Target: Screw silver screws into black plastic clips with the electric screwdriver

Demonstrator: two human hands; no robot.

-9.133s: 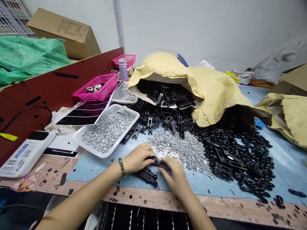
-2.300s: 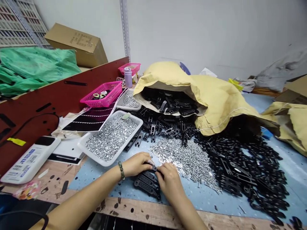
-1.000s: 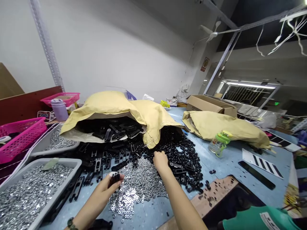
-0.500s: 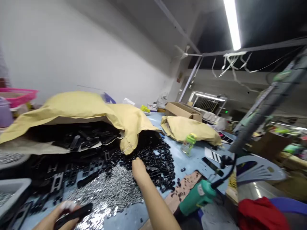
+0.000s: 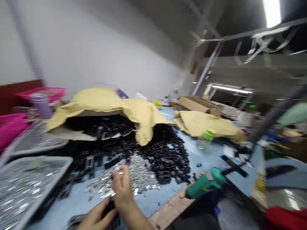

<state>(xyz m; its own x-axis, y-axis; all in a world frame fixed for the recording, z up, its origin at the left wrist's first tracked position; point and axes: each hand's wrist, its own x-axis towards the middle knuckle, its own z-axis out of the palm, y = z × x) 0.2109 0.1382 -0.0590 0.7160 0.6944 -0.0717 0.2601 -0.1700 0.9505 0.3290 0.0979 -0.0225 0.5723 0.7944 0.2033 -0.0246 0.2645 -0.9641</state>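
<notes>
My left hand (image 5: 97, 215), low in the view, is closed around a dark oblong part (image 5: 109, 206), blurred and partly covered by the fingers. Right beside it, my right hand (image 5: 122, 188) is raised with its fingers curled together; anything between them is hidden. Behind both hands lies a pile of small silvery metal pins (image 5: 141, 172). Many small black pieces (image 5: 171, 156) are heaped to its right, below a yellow paper sack (image 5: 98, 99) that spills black parts.
A grey tray of metal pieces (image 5: 68, 161) stands at left, near a pink basket (image 5: 11, 127). To the right are a green power screwdriver (image 5: 207, 182), a clear bottle with a green top (image 5: 203, 142), another yellow sack (image 5: 208, 124) and a cardboard box (image 5: 199, 105).
My right hand has come back from the black pieces to my left hand. The view has swung left, bringing more of the trays into sight. My left hand keeps the dark part.
</notes>
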